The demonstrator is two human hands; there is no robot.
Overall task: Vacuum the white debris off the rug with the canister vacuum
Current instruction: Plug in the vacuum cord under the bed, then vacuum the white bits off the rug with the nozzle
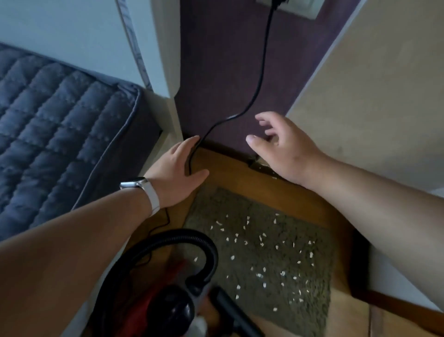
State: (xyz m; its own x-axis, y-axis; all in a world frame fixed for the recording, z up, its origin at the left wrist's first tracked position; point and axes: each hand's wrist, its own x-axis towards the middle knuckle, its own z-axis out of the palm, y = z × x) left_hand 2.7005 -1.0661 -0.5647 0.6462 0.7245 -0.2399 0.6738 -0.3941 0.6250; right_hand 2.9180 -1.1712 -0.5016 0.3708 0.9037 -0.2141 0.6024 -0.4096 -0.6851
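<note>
Head view: white debris (pixel 264 255) lies scattered on the rug (pixel 216 209), canister vacuum (pixel 173 308) just beside it; farther out, left grip (pixel 177 170), fingers straight, lies along the black cord (pixel 260 77); right grip (pixel 286 149) loosely spread, holding nothing

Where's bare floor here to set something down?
Bare wood floor runs between the rug and the purple wall, and along the rug's right side. Left of it, the vacuum, hose and cord crowd; white debris litters the rug.

Bottom edge cuts off the blurred canister vacuum (pixel 173 308); top edge cuts the plug (pixel 279 2).
</note>
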